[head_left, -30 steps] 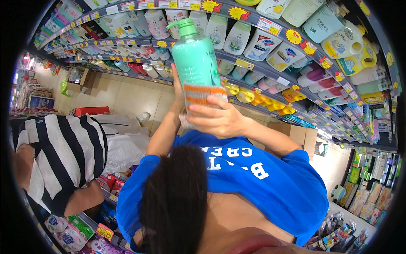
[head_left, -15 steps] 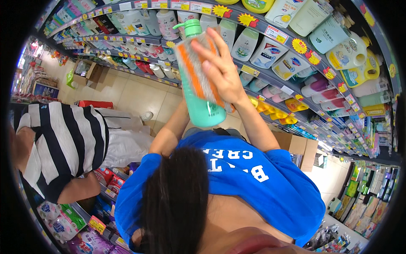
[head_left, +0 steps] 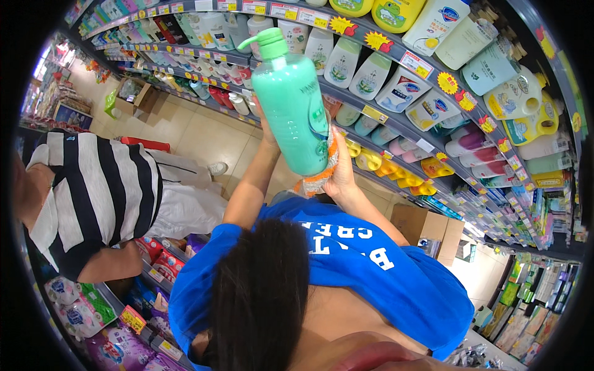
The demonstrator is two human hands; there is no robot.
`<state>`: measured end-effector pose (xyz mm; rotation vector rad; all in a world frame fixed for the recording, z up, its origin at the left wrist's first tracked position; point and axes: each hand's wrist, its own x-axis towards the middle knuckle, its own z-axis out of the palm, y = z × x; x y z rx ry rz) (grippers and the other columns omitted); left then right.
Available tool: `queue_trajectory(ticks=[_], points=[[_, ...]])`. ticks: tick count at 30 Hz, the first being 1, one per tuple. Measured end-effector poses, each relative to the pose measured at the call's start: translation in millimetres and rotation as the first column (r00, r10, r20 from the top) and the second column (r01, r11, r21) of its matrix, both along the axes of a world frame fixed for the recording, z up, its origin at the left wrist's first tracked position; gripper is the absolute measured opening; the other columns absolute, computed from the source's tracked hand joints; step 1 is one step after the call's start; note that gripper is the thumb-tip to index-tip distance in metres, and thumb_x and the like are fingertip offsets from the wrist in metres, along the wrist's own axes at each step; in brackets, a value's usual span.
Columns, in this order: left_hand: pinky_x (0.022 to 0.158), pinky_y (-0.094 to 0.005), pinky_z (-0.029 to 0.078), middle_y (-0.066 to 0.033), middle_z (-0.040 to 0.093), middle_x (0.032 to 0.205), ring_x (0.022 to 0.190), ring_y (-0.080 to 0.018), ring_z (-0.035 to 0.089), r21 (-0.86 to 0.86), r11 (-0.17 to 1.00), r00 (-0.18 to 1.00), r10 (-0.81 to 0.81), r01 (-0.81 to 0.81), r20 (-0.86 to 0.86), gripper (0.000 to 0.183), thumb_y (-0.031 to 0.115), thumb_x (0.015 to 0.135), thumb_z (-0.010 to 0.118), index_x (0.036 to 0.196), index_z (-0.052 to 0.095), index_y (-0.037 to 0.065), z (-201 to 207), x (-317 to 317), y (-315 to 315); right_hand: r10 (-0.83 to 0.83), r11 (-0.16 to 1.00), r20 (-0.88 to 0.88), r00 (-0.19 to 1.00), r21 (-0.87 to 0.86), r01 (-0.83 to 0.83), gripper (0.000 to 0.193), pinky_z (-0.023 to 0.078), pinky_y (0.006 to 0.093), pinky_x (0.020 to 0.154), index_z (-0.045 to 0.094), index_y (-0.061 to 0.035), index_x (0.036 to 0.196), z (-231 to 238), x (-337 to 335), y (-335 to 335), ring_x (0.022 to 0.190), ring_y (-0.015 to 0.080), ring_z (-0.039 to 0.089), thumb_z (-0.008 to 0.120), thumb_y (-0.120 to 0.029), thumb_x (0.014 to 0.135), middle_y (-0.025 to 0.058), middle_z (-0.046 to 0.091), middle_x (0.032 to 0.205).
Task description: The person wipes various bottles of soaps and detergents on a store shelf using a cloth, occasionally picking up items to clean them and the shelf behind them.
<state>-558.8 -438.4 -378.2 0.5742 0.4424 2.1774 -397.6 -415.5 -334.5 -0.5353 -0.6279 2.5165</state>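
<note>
A large mint-green pump bottle [head_left: 288, 111] is held up in front of me, tilted, its green pump head [head_left: 269, 43] pointing away and its spout to the left. My left hand [head_left: 266, 127] grips the bottle from its left side, the fingers mostly hidden behind it. Along the lower right side, my right hand [head_left: 340, 167] is closed on a grey and orange striped cloth [head_left: 322, 176], which bunches against the bottle's base.
Shelves of bottles [head_left: 371, 74] with price tags curve across the far side and right. A person in a striped shirt [head_left: 105, 198] stands close on my left. Cardboard boxes [head_left: 442, 238] stand on the floor at right, another box [head_left: 145, 99] at far left.
My right hand with the cloth has slid from the bottle's upper front down to its lower right side. The bottle's printed front is now uncovered, and the bottle has shifted slightly left.
</note>
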Motion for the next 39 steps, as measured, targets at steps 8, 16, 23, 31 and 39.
queue_trajectory(ticks=[8, 16, 23, 31, 39], points=[[0.105, -0.0368, 0.032, -0.0137, 0.041, 0.136, 0.125, -0.0221, 0.042, -0.234, 0.872, 0.751, 0.203, -0.431, -0.628, 0.08, 0.065, 0.09, 0.031, 0.142, 0.023, 0.004, 80.9, 22.0, -23.8, -0.305, 0.798, -0.082, 0.949, 0.521, 0.302, 0.054, 0.036, 0.038, 0.101, 0.044, -0.0001, 0.132, -11.3, -14.0, 20.8, 0.117, 0.0238, 0.048, 0.05, -0.038, 0.094, 0.0125, 0.047, 0.129], [0.098, -0.0375, 0.044, -0.0125, 0.045, 0.132, 0.118, -0.0229, 0.05, -0.194, 0.944, 0.88, 0.156, -0.266, -0.449, 0.085, 0.064, 0.083, 0.051, 0.14, 0.027, 0.005, 49.1, 30.5, -19.0, -0.448, -0.289, -0.148, 0.882, 0.957, 0.014, 0.066, 0.031, 0.0454, 0.103, 0.03, 0.006, 0.14, 30.8, -5.1, 19.6, 0.124, 0.0448, 0.037, 0.057, -0.028, 0.09, 0.0319, 0.032, 0.137], [0.098, -0.0353, 0.038, -0.0116, 0.046, 0.129, 0.116, -0.0206, 0.046, -0.312, 0.943, 0.859, -0.064, -0.115, -0.507, 0.104, 0.063, 0.067, 0.072, 0.138, 0.03, 0.001, 29.3, 46.2, -33.2, -0.265, 0.406, -0.067, 0.962, 0.897, 0.174, 0.054, 0.031, 0.0357, 0.106, 0.035, 0.0075, 0.136, 109.1, -39.8, 70.0, 0.128, 0.0241, 0.042, 0.042, -0.03, 0.098, 0.0195, 0.041, 0.139], [0.091, -0.0357, 0.047, -0.0117, 0.055, 0.118, 0.107, -0.0212, 0.056, -0.223, 0.973, 0.959, 0.001, -0.067, -0.282, 0.094, 0.054, 0.065, 0.076, 0.132, 0.038, 0.0, 44.6, 53.0, -8.8, 0.237, 0.863, 0.054, 0.97, 0.446, -0.236, 0.048, 0.039, 0.0339, 0.1, 0.048, -0.0032, 0.129, 91.6, -43.1, 100.1, 0.112, 0.0212, 0.053, 0.037, -0.039, 0.099, 0.0102, 0.056, 0.122], [0.082, -0.0302, 0.051, -0.0078, 0.059, 0.109, 0.094, -0.0168, 0.061, -0.047, 0.991, 0.971, 0.115, -0.127, -0.208, 0.076, 0.05, 0.07, 0.073, 0.121, 0.049, -0.001, 47.2, 41.8, -9.5, 0.032, 0.534, 0.034, 0.999, 0.844, -0.045, 0.065, 0.015, 0.035, 0.112, 0.02, -0.0001, 0.145, 57.9, 2.9, 52.3, 0.137, 0.0232, 0.024, 0.029, -0.046, 0.098, 0.0124, 0.026, 0.148]])
